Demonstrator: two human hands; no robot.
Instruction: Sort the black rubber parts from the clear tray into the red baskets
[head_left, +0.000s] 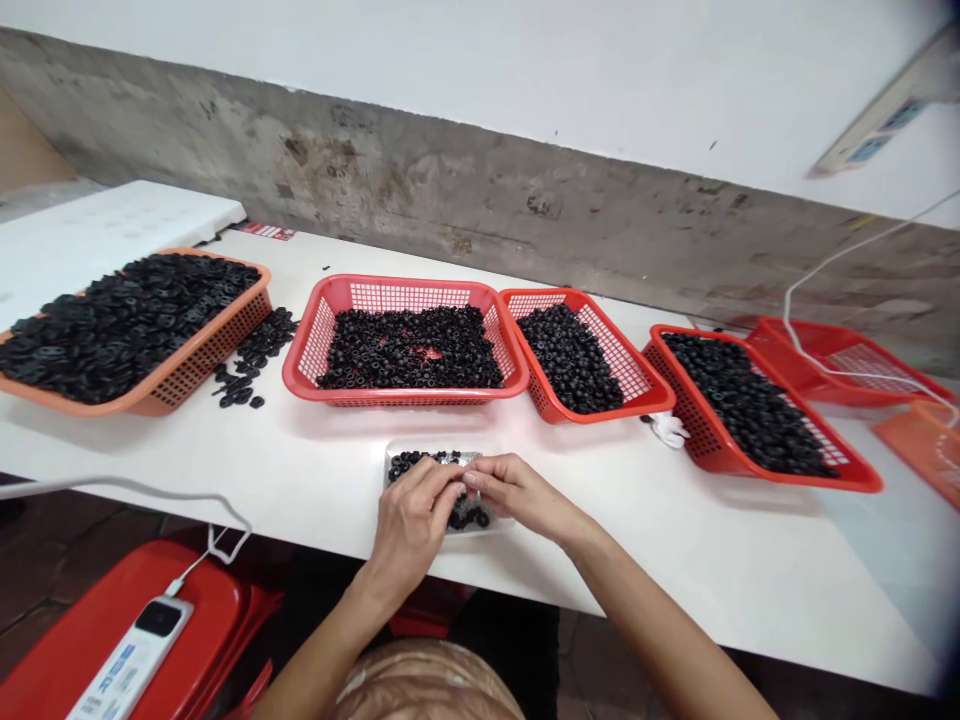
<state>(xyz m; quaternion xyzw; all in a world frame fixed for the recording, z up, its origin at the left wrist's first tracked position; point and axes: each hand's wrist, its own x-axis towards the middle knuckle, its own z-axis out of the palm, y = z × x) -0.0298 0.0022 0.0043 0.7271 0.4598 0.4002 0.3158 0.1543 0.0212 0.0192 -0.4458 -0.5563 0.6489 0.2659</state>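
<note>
My left hand [416, 510] and my right hand [521, 492] meet above a small white tray [495, 527] near the table's front edge. Black ring-shaped parts [469, 515] lie in the tray, some showing behind and below my fingers. The fingertips of both hands are pinched together, almost touching one another. Whatever is between them is too small and covered to make out. Straight behind the tray stands a red basket [405, 397] holding a layer of small black rings [375, 350].
An orange basket [217, 345] heaped with black rings stands left, with loose black pieces [262, 345] beside it. Two red baskets [637, 400] [780, 470] of black parts stand right. A white crumpled scrap [669, 430] lies between them. A power bank [131, 665] rests on a red stool [67, 620].
</note>
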